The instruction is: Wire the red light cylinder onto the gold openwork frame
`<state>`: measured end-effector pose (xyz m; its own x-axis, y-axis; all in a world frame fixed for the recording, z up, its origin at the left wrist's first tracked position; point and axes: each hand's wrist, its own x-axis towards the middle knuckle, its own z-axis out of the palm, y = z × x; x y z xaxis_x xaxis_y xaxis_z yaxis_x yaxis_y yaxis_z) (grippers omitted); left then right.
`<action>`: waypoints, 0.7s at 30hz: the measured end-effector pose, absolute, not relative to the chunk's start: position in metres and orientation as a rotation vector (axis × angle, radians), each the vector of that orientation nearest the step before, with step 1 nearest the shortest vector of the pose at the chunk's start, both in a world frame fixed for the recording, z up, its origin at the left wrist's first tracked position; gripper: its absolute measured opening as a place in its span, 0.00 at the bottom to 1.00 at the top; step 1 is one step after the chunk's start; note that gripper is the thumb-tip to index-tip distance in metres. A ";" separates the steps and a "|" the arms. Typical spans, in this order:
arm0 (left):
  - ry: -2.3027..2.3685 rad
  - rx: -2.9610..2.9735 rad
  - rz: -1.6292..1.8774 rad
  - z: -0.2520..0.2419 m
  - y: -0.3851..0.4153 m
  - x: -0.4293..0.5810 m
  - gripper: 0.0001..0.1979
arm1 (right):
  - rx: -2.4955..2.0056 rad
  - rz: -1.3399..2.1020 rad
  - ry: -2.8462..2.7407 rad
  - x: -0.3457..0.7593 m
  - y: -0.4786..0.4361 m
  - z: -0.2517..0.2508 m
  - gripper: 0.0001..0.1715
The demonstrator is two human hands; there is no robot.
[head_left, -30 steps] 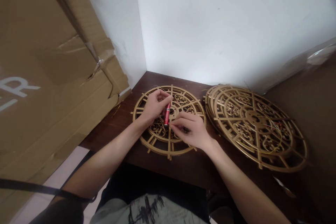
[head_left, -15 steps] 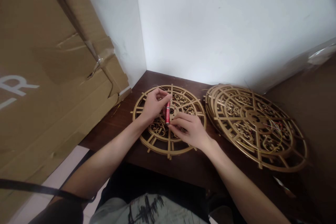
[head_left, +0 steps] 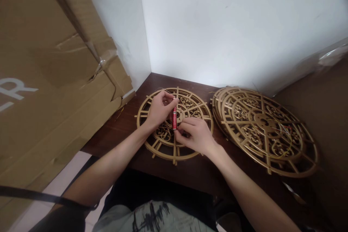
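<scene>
Over the near round gold lattice panel (head_left: 174,161), both of my hands meet at a slim red stick (head_left: 174,120) with a silvery band around its middle. It looks like two red batteries end to end. My left hand (head_left: 160,107) pinches the upper end, thumb against the tip. My right hand (head_left: 194,133) is closed at the lower end, thumb and forefinger pressed to it. Whether a thin wire is also between those fingers is too small to make out. The panel has scrollwork around a central ring and lies flat under both hands.
A stack of similar gold panels (head_left: 269,168) with thin coloured wires on top leans at the right. A large cardboard box (head_left: 54,61) stands on the left. White walls (head_left: 217,25) meet behind the dark brown tabletop (head_left: 108,134). A brush-like tool (head_left: 295,193) lies front right.
The red stick has shifted very slightly, its lower end a touch lower and to the right. Both hands keep nearly the same grip.
</scene>
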<state>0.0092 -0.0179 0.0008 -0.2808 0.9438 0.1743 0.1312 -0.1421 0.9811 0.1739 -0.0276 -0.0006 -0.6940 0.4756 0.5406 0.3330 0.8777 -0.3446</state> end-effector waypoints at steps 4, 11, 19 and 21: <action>1.449 1.303 1.501 -0.002 -0.017 0.009 0.13 | -0.603 0.228 -2.403 0.173 -0.029 -0.001 0.13; 1.567 1.446 1.522 -0.003 -0.015 0.006 0.10 | -0.622 0.087 -2.411 0.172 -0.029 -0.005 0.15; 1.604 1.450 1.516 -0.005 -0.013 0.004 0.09 | -0.622 0.044 -2.421 0.172 -0.028 -0.006 0.15; 1.605 1.445 1.519 -0.004 -0.013 0.005 0.09 | -0.622 0.039 -2.423 0.172 -0.028 -0.006 0.16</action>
<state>0.0045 -0.0131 -0.0041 -0.3146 0.9010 0.2988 0.3483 -0.1833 0.9193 0.1716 -0.0284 -0.0061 -0.6912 0.4431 0.5709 0.4245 0.8883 -0.1755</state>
